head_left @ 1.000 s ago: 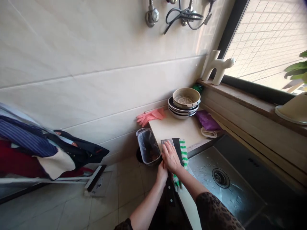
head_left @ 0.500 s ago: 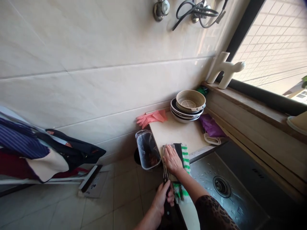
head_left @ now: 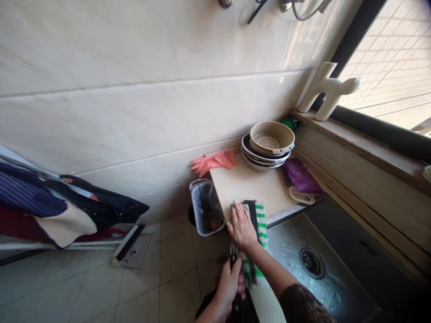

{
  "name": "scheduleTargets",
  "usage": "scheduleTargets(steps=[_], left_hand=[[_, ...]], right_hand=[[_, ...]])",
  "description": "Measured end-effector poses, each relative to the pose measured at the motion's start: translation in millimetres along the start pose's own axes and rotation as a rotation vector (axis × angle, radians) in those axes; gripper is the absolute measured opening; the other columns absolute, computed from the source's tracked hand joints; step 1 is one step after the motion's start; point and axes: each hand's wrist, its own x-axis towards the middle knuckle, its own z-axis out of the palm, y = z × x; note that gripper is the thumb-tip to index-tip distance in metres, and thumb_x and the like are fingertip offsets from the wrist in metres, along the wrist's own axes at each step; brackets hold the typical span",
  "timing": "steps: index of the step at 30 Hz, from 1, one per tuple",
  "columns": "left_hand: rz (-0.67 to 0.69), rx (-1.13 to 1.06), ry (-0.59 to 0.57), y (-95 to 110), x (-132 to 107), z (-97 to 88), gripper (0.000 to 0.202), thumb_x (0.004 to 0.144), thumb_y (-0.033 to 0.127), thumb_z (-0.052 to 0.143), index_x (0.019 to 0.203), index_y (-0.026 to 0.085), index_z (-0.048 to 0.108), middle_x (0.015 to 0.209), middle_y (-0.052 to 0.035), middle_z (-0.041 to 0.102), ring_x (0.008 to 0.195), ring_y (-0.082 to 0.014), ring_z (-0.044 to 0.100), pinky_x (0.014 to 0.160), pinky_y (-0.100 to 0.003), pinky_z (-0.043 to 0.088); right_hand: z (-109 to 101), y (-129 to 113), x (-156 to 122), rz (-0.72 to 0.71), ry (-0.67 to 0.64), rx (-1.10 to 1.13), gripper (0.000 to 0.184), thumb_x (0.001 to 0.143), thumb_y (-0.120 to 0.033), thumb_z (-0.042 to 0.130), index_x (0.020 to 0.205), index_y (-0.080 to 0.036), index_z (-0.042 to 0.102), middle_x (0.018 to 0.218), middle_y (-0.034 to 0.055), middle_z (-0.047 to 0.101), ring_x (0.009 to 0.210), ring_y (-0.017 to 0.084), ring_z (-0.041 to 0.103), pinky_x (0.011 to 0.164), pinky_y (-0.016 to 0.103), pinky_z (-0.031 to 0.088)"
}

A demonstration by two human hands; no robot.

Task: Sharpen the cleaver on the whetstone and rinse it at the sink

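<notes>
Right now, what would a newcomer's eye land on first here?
The hands come first: beside the sink, the left hand grips a dark handle, the right hand presses a blade onto a green-and-white scrubber. A beige colander tops stacked plates; a white dog ornament stands on the windowsill.

Two hands [head_left: 241, 228], one colander [head_left: 271, 138], one pair of pink rubber gloves [head_left: 212, 162], one sink [head_left: 289, 269].

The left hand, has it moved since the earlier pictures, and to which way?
Yes. The left hand, gripping a dark handle, has moved down the view, toward the person and away from the clear plastic container.
</notes>
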Motion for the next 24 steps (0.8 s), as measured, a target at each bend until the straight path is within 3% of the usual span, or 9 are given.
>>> scheduleTargets(steps=[3, 9, 14, 20, 24], left_hand=[[0.045, 0.000, 0.001, 5.7, 4.3, 2.3, 0.072, 0.054, 0.085, 0.066, 0.084, 0.025, 0.041, 0.046, 0.0151, 0.034, 0.034, -0.0049, 0.028, 0.033, -0.019, 0.027], [-0.030, 0.044, 0.018, -19.2, -12.2, -12.5, 0.072, 0.057, 0.087, 0.062, 0.088, 0.025, 0.044, 0.046, 0.0142, 0.036, 0.032, -0.0059, 0.030, 0.034, -0.020, 0.027], [0.058, 0.029, 0.023, 5.5, -1.3, -4.6, 0.072, 0.055, 0.086, 0.064, 0.086, 0.025, 0.041, 0.046, 0.0145, 0.034, 0.035, -0.0052, 0.029, 0.034, -0.019, 0.028], [-0.037, 0.041, -0.006, -17.1, -17.5, -10.5, 0.075, 0.056, 0.088, 0.061, 0.094, 0.024, 0.045, 0.047, 0.0145, 0.036, 0.033, -0.0052, 0.028, 0.033, -0.019, 0.028], [0.026, 0.024, 0.014, -0.3, -5.4, -3.4, 0.071, 0.058, 0.083, 0.066, 0.091, 0.024, 0.044, 0.046, 0.0147, 0.035, 0.034, -0.0054, 0.029, 0.034, -0.019, 0.028]], right_hand=[[-3.8, 2.3, 7.4, 0.023, -0.031, 0.018, 0.054, 0.098, -0.034, 0.042, 0.142, -0.002, 0.045, 0.155, 0.0228, 0.036, 0.145, 0.031, 0.031, 0.117, 0.049, 0.029], [3.7, -13.7, -19.1, -0.018, 0.054, 0.009, 0.054, 0.098, -0.032, 0.043, 0.144, -0.003, 0.043, 0.156, 0.0211, 0.034, 0.147, 0.030, 0.026, 0.117, 0.047, 0.030], [-2.3, -7.5, 6.3, 0.038, -0.020, 0.049, 0.050, 0.099, -0.028, 0.041, 0.141, -0.001, 0.046, 0.153, 0.0223, 0.039, 0.143, 0.030, 0.034, 0.116, 0.047, 0.031], [6.4, -10.9, -22.9, -0.008, 0.069, 0.047, 0.050, 0.100, -0.032, 0.040, 0.142, -0.005, 0.044, 0.154, 0.0204, 0.040, 0.144, 0.029, 0.032, 0.116, 0.047, 0.031], [1.9, -3.3, -4.0, 0.031, 0.046, 0.059, 0.047, 0.099, -0.028, 0.039, 0.140, -0.006, 0.048, 0.150, 0.0211, 0.045, 0.141, 0.030, 0.037, 0.114, 0.048, 0.033]])
